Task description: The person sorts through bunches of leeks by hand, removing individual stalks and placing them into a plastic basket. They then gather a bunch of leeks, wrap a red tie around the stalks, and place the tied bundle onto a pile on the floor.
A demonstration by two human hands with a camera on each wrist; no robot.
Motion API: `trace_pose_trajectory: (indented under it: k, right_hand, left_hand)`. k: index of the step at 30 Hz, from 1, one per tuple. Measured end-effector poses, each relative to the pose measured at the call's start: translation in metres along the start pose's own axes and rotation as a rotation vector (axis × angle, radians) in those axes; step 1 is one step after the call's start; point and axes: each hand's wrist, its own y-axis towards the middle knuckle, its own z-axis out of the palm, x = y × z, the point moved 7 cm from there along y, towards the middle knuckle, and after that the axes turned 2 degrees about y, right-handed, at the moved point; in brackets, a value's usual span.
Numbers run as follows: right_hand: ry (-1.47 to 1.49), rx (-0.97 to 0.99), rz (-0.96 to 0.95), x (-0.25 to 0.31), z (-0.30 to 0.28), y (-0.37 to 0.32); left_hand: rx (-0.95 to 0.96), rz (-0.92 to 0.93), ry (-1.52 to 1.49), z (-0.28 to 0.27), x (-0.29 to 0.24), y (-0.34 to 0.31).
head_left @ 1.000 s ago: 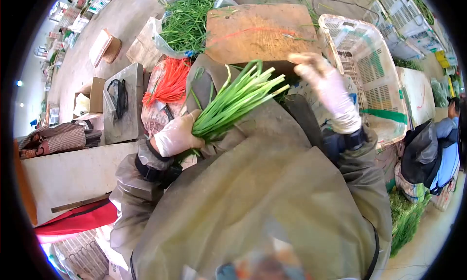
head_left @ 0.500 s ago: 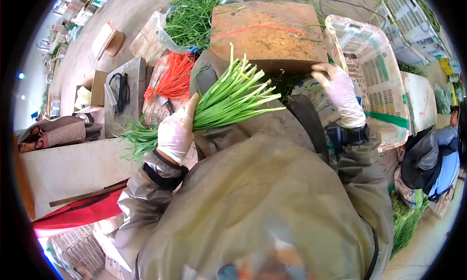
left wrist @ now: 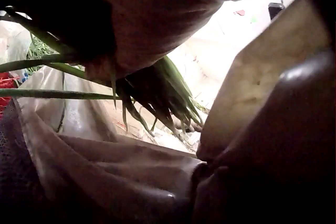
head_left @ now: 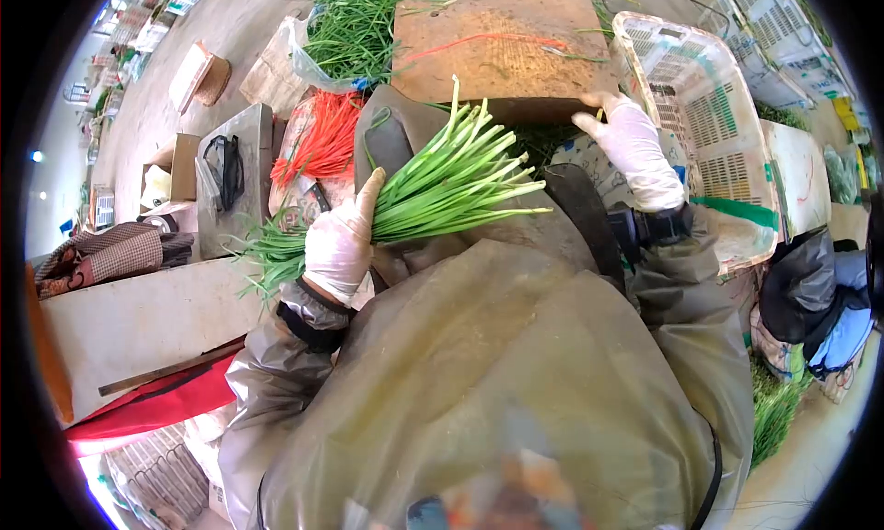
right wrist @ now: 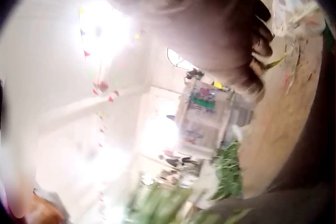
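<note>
In the head view my gloved left hand grips a bunch of green chives across my lap, thumb up along its near side. The pale cut ends fan out to the upper right, and the leafy tips droop past the wrist on the left. My gloved right hand is apart from the bunch, by the front right corner of a wooden board. Between its thumb and fingers it pinches a small yellowish leaf, best seen in the right wrist view.
A bag of loose greens stands left of the board, with red ties and a knife nearer me. On the right stands a dirty white plastic crate. A white ledge runs along my left side.
My left hand has turned upright, swinging the bunch so its leafy tips show at left. My right hand has shifted down beside the board's corner, the small leaf now between its fingers.
</note>
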Motion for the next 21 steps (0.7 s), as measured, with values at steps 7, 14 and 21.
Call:
trace_pose_trajectory:
  k: [7,14,21]
  right_hand:
    - [0.407,0.133,-0.389,0.157,-0.037,-0.024]
    - [1.18,0.313,-0.007,0.078,-0.039,-0.013]
    - [0.442,-0.061,-0.018,0.027,-0.066,0.002]
  left_hand:
    - [0.045,0.023,0.268,0.011,-0.024,0.022]
    - [-0.039,0.004,0.058,0.0,-0.012,0.014]
    - [-0.124,0.012,-0.155,-0.004,-0.009,0.01]
